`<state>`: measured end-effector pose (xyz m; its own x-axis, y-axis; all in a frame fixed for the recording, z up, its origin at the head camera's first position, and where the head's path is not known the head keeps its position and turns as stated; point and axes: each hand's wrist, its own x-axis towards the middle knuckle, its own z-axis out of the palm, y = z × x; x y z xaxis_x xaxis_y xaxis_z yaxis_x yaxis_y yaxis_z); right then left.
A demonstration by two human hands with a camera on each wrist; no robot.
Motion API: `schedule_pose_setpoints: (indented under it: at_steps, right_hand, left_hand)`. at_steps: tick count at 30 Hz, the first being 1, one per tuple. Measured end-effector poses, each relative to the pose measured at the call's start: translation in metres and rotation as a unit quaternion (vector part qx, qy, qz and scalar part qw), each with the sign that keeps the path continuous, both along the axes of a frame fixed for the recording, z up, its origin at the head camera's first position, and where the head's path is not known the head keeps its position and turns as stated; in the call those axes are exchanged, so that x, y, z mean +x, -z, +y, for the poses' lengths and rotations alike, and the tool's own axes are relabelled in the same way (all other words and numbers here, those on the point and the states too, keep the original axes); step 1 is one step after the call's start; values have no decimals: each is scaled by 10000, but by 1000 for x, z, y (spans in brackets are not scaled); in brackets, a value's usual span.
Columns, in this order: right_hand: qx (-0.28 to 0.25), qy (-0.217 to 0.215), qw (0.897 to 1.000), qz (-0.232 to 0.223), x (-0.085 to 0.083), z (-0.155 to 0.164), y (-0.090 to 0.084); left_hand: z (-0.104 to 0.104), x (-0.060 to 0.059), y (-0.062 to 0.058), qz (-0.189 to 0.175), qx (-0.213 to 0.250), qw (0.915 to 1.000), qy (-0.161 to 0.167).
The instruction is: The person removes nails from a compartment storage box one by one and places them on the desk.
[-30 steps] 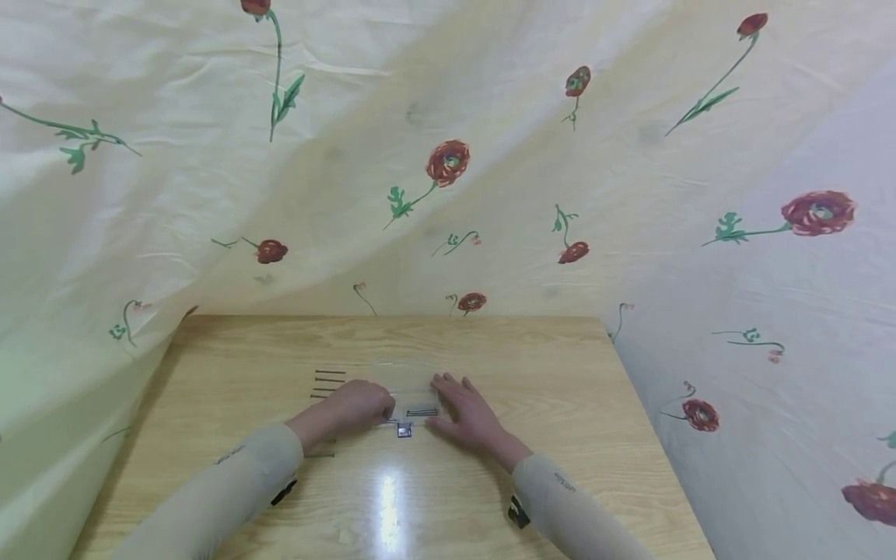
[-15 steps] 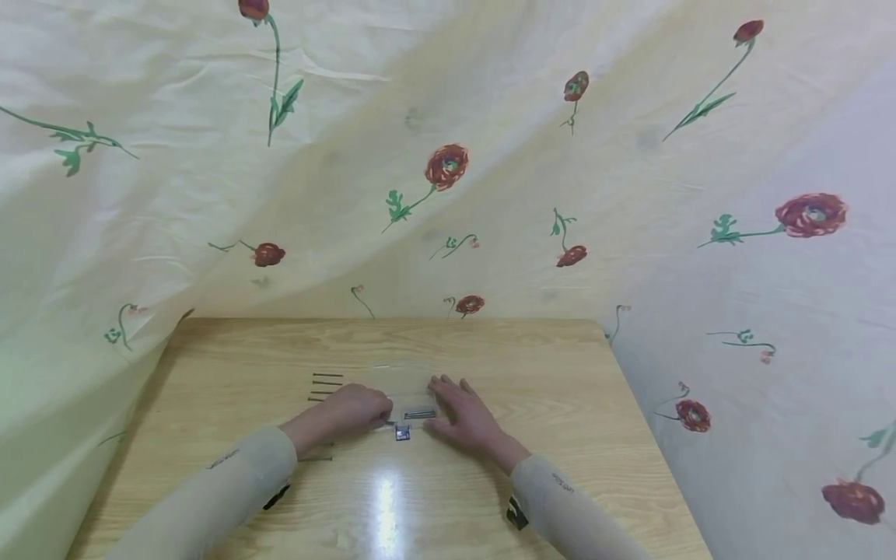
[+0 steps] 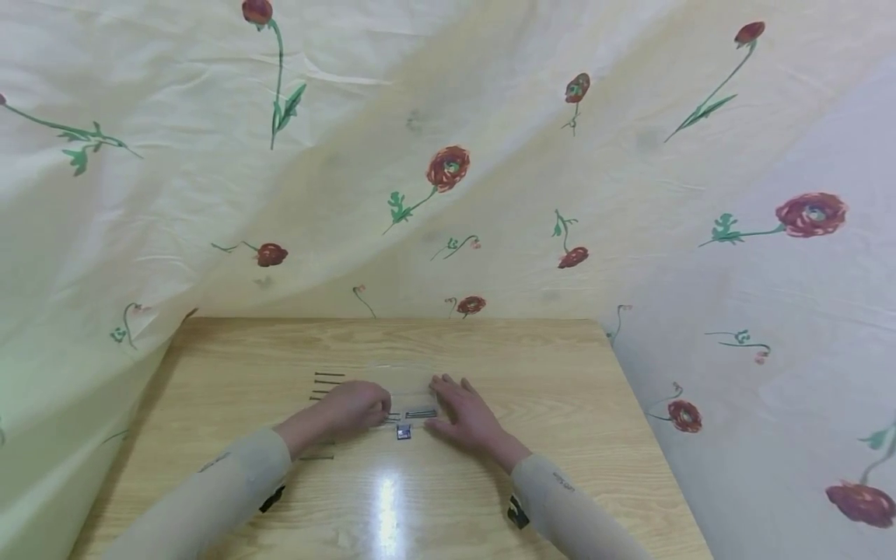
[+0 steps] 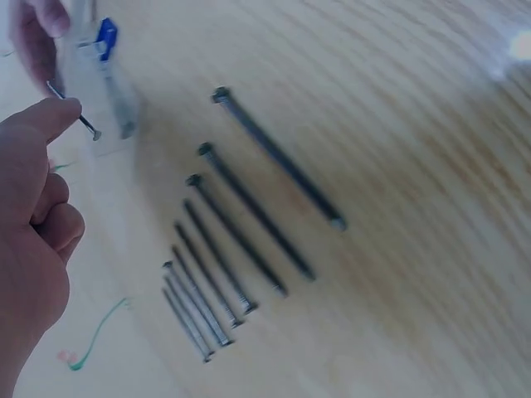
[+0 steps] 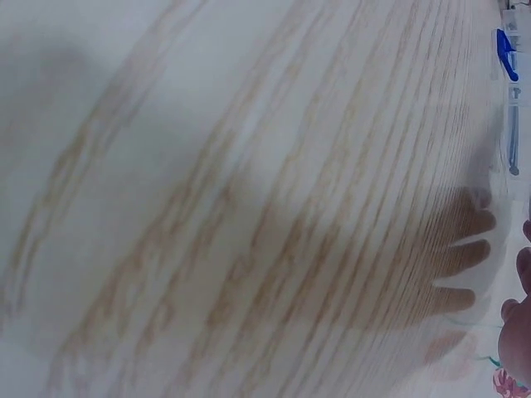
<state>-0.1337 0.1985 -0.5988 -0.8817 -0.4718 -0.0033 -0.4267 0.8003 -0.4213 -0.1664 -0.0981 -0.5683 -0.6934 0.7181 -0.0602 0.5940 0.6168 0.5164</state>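
My left hand (image 3: 381,410) pinches a short dark nail (image 4: 83,124) between its fingertips, right beside a clear plastic case (image 3: 406,385). The other fingers are curled in the left wrist view. The case (image 4: 91,79) has a blue clasp (image 4: 106,35) and lies flat on the wooden table (image 3: 546,373). My right hand (image 3: 451,403) rests flat on the case's right side with straight fingers. Dark nails (image 3: 421,414) show through the case between the hands. In the right wrist view only fingertips (image 5: 521,269) and the blue clasp (image 5: 506,66) show at the right edge.
Several nails (image 4: 241,240), sorted from short to long, lie in a row on the table left of the case, seen as nails (image 3: 325,384) in the head view. One more nail (image 3: 316,457) lies by my left forearm. Floral cloth (image 3: 448,155) hangs behind and beside the table.
My left hand has drawn slightly back to the left from the case. The right hand stays flat on the case.
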Motion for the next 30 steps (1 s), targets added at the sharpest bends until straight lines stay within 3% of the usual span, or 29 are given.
schedule_pose_setpoints:
  at_steps: [3,7,13,21,30]
  right_hand:
    - [7,-1,10000,-3,0,0,1]
    - [-23,-21,10000,6,0,2,2]
    - [-69,-29,10000,8,0,3,3]
    - [-118,-2,9999,31,1,4,5]
    - [-93,17,10000,-26,2,4,5]
  left_hand:
    - [-6,1,-9,-52,78,9999,-139]
    - [-21,4,-18,198,103,9997,-96]
    - [-52,17,-21,536,25,9986,-43]
    - [-85,44,-12,139,-14,9995,-266]
    - [-99,73,10,195,308,9991,-224]
